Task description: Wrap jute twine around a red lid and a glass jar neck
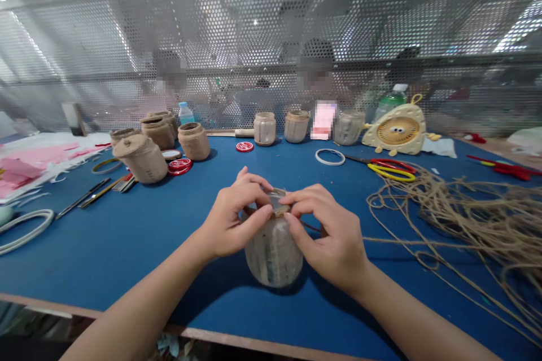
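Note:
A glass jar with streaky whitish sides stands upright on the blue tabletop in front of me. Twine lies around its neck. My left hand is closed at the left of the neck, thumb and fingertips pressing on the rim and twine. On the other side, my right hand pinches the twine against the neck with thumb and fingers. A strand runs from behind my right hand to a loose heap of twine on the right. My fingers hide part of the rim.
Twine-wrapped jars and red lids stand back left. Several partly wrapped jars line the back, near a white tape roll, scissors and a yellow fan. Tweezers lie left. A perforated metal screen rises behind.

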